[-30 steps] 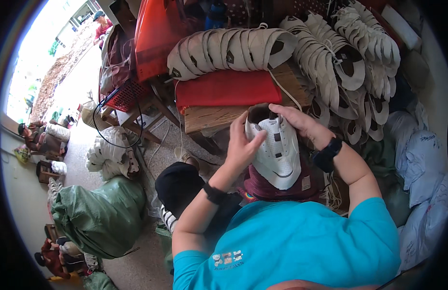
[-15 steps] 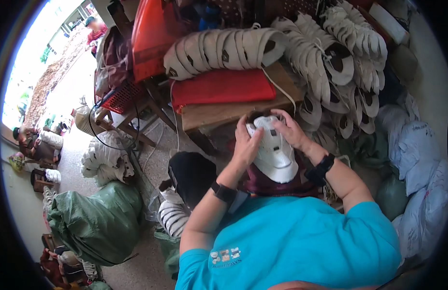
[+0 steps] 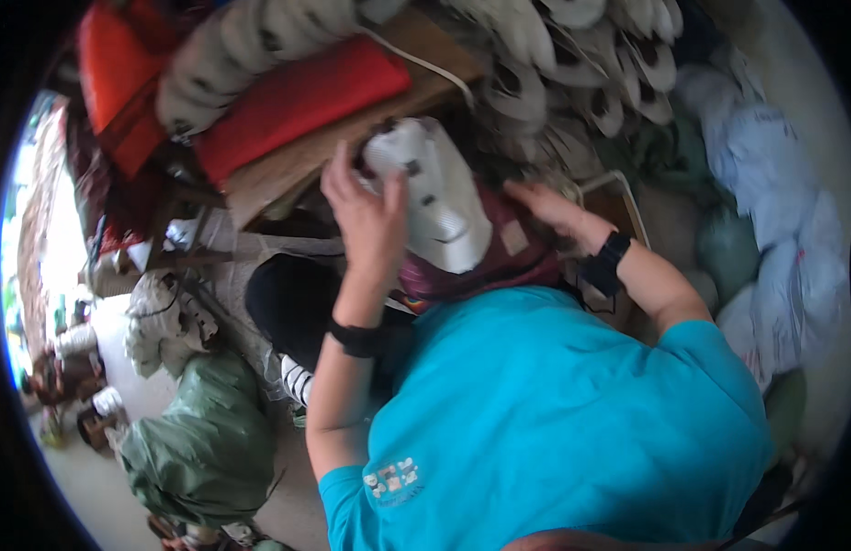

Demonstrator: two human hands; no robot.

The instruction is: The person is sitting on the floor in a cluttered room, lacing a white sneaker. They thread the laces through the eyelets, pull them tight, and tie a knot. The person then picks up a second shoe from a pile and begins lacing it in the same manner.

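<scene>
White shoe upper (image 3: 448,216), leaning on a maroon cloth (image 3: 508,273) over the wearer's lap, its rounded toe end toward the body and its dark-lined collar tipped up and away. The left hand (image 3: 366,207) is at the collar: its thumb lies along the near left edge, and its fingers stand apart from the thumb, farther left. Blur means I cannot tell whether they pinch the rim. The right hand (image 3: 561,216) is off the upper, just beside the cloth's right side; its fingers point left, and whether they close on anything cannot be told.

With no sole showing, the upper looks light. Its mesh, marked by 2 dark squares down the middle, probably bends easily, while the smooth toe seems stiffer and perhaps slippery. The collar walls look like the surest hold, thumb inside and fingers outside.

Farther out are 2 black wristbands (image 3: 355,341) and a teal shirt (image 3: 554,404). Ahead, a wooden table (image 3: 287,179) bears a red cloth (image 3: 306,108) and nested pale uppers (image 3: 246,55). Left of the wearer sits a green sack (image 3: 205,432).
</scene>
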